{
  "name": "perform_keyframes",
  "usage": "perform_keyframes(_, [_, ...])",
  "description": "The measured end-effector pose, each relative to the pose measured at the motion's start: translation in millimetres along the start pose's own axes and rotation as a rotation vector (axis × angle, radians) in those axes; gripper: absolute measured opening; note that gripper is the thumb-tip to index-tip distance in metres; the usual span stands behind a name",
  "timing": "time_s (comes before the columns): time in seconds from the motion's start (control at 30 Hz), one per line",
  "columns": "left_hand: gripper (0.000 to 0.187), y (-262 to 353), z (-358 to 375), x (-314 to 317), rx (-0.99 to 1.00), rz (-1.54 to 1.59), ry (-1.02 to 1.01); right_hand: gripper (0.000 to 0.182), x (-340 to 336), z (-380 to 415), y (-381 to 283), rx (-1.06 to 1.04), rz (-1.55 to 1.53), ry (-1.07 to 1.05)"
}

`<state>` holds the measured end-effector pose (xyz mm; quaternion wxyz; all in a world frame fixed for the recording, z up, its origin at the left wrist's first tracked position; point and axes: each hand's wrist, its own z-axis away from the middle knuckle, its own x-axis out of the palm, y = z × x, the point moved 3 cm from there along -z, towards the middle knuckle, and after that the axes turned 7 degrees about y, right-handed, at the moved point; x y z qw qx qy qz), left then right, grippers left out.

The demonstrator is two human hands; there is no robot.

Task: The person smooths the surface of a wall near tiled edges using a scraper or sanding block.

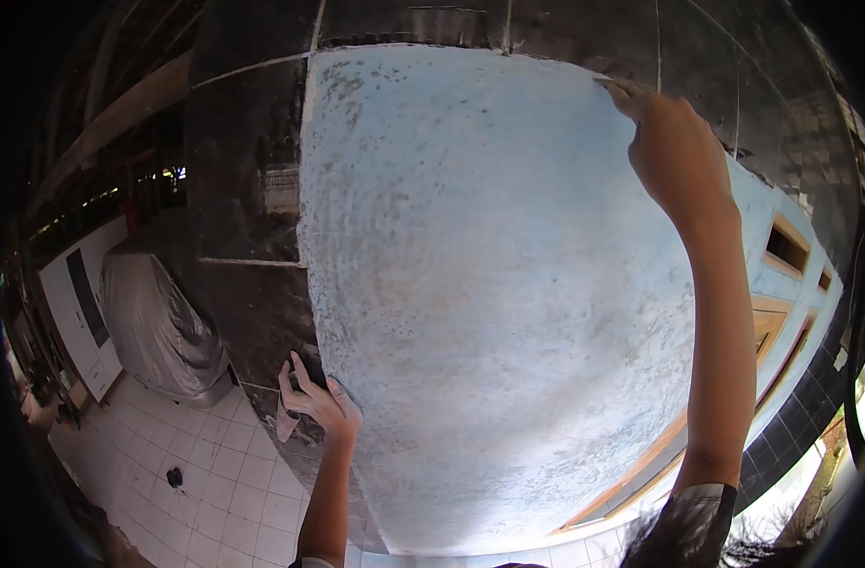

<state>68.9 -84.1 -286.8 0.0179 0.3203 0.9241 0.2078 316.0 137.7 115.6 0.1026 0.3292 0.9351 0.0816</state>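
Both hands are raised against a pale blue wall panel [489, 303]. Reaching high, the right hand [674, 151] has its fingers curled over the panel's top right edge, gripping it where the blue surface meets the dark tiles [248, 189] above. Lower down, the left hand [319, 402] sits at the panel's bottom left edge, fingers partly spread and bent, pressing on the border between the blue surface and the dark tiling; whether it holds anything small cannot be told.

Filling the middle of the view, the panel looks like a broad, rough-textured sheet of light blue, mottled with grey specks and darker smudges, thickest near its top left corner. Its left edge runs straight down beside the glossy dark tiles, which are split by thin pale grout lines.

Far to the left, something bulky under a grey cover [158, 322] stands on a white tiled floor [214, 473]. On the right, the blue wall carries on past the right forearm, set with wooden-framed openings [787, 248].
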Motion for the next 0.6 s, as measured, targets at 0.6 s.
perform_keyframes(0.6, [0.064,-5,3,-1,0.028,0.018,-0.021,0.049,7,7,-7,-0.078,0.112,0.044])
